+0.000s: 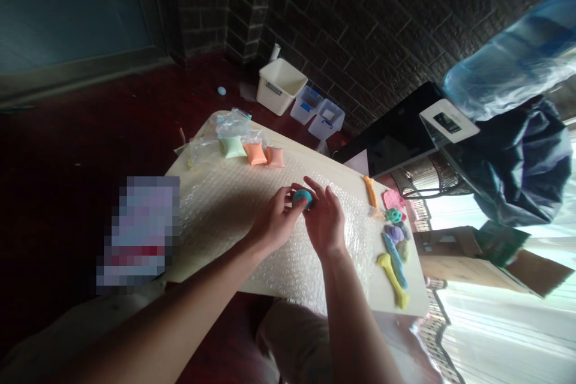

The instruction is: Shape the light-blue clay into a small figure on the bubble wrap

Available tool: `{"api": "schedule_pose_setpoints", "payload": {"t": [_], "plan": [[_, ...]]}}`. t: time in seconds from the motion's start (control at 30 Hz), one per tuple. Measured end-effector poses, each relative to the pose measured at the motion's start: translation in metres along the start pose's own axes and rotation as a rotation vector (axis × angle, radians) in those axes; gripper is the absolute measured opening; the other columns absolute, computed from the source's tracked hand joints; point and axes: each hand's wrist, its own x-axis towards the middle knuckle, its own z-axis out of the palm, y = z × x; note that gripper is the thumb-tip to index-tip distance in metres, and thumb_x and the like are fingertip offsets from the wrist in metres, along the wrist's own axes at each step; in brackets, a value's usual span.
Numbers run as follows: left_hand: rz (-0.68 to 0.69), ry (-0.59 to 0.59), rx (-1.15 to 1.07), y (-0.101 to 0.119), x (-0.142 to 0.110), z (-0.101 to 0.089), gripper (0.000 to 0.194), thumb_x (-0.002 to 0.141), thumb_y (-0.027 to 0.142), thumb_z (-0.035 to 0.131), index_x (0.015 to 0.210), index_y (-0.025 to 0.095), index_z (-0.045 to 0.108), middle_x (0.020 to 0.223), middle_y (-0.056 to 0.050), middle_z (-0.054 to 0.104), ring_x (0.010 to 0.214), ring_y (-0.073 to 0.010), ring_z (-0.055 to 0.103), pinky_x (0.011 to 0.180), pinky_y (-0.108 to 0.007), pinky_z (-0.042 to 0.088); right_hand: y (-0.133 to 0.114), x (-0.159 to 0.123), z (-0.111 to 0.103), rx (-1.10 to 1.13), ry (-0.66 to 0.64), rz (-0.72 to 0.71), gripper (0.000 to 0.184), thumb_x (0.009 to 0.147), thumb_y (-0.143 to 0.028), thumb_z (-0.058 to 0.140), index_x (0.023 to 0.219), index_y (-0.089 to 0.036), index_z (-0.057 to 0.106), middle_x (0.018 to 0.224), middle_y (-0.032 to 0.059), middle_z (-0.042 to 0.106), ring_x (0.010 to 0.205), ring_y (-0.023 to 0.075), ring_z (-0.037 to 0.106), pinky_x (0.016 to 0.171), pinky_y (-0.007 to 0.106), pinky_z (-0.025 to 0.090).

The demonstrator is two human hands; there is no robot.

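Note:
A small ball of teal modelling clay [301,198] is held between my two hands above the middle of the table. My left hand [275,223] is closed on it, with the thumb pressed across its near side. From the other side my right hand [324,219] curls round the ball, its fingers loosely bent and partly spread. The fingers cover part of the ball. Beneath both hands lies a sheet of bubble wrap [216,210].
Packets of green [233,147], orange [255,154] and pink clay [275,156] lie at the table's far left. Shaped clay pieces, among them a yellow bone shape [395,281] and a blue stick [395,259], line the right side. A cardboard box [468,267] stands beyond.

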Motion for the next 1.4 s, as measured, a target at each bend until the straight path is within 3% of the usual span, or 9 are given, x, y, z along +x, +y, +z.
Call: {"api": "schedule_pose_setpoints", "payload": {"t": [0.17,0.27,0.4,0.63,0.93,1.23,1.4], "plan": [[0.051,0.001,-0.051,-0.004,0.005,0.000,0.041,0.086,0.053,0.078,0.107,0.019,0.074,0.105,-0.013,0.078,0.090,-0.0257,0.075,0.076,-0.035,0.060,0.009,0.000,-0.004,-0.151,0.023,-0.093,0.041,0.094,-0.049,0.067,0.126,-0.024,0.072,0.130,0.0088,0.075,0.122,0.0291,0.068,0.111,0.049,0.047],[0.017,0.032,-0.084,0.002,0.005,-0.003,0.043,0.085,0.058,0.077,0.101,0.017,0.074,0.098,-0.011,0.077,0.085,-0.0237,0.074,0.074,-0.034,0.061,0.007,-0.001,-0.006,-0.259,0.006,-0.153,0.044,0.085,-0.037,0.083,0.126,-0.026,0.072,0.125,0.0080,0.077,0.114,0.0281,0.071,0.102,0.046,0.054],[-0.065,0.071,-0.218,0.011,0.004,-0.003,0.047,0.086,0.063,0.074,0.088,0.016,0.070,0.090,-0.009,0.073,0.081,-0.0210,0.071,0.074,-0.035,0.063,0.003,-0.001,-0.008,-0.341,-0.067,-0.173,0.038,0.082,-0.036,0.088,0.116,-0.024,0.077,0.111,0.0080,0.081,0.102,0.0275,0.076,0.091,0.044,0.060],[-0.052,0.012,-0.165,0.019,0.003,-0.003,0.052,0.075,0.050,0.088,0.110,0.014,0.074,0.108,-0.014,0.077,0.091,-0.0236,0.072,0.069,-0.031,0.059,0.003,0.003,-0.017,-0.344,-0.108,-0.244,0.030,0.085,-0.037,0.085,0.112,-0.026,0.080,0.108,0.0072,0.080,0.095,0.0260,0.075,0.087,0.046,0.060],[-0.019,-0.016,-0.059,0.018,0.006,-0.006,0.035,0.084,0.050,0.077,0.095,0.017,0.078,0.084,-0.009,0.077,0.076,-0.0201,0.069,0.064,-0.029,0.050,-0.002,0.003,-0.018,-0.470,-0.119,-0.252,0.027,0.092,-0.040,0.078,0.115,-0.027,0.080,0.102,0.0054,0.079,0.080,0.0192,0.064,0.075,0.036,0.051],[-0.056,0.009,-0.002,0.011,0.006,-0.009,0.037,0.091,0.051,0.060,0.076,0.018,0.069,0.065,-0.003,0.065,0.059,-0.0169,0.060,0.054,-0.027,0.045,-0.001,0.003,-0.020,-0.523,-0.070,-0.203,0.028,0.094,-0.040,0.074,0.115,-0.023,0.079,0.094,0.0039,0.077,0.078,0.0180,0.060,0.070,0.033,0.046],[-0.048,0.017,0.010,0.010,0.007,-0.008,0.038,0.093,0.051,0.054,0.073,0.020,0.064,0.065,-0.002,0.065,0.049,-0.0144,0.055,0.048,-0.027,0.040,0.001,0.004,-0.020,-0.484,-0.013,-0.195,0.030,0.090,-0.040,0.077,0.115,-0.024,0.077,0.093,0.0036,0.078,0.076,0.0181,0.062,0.069,0.034,0.046]]}}
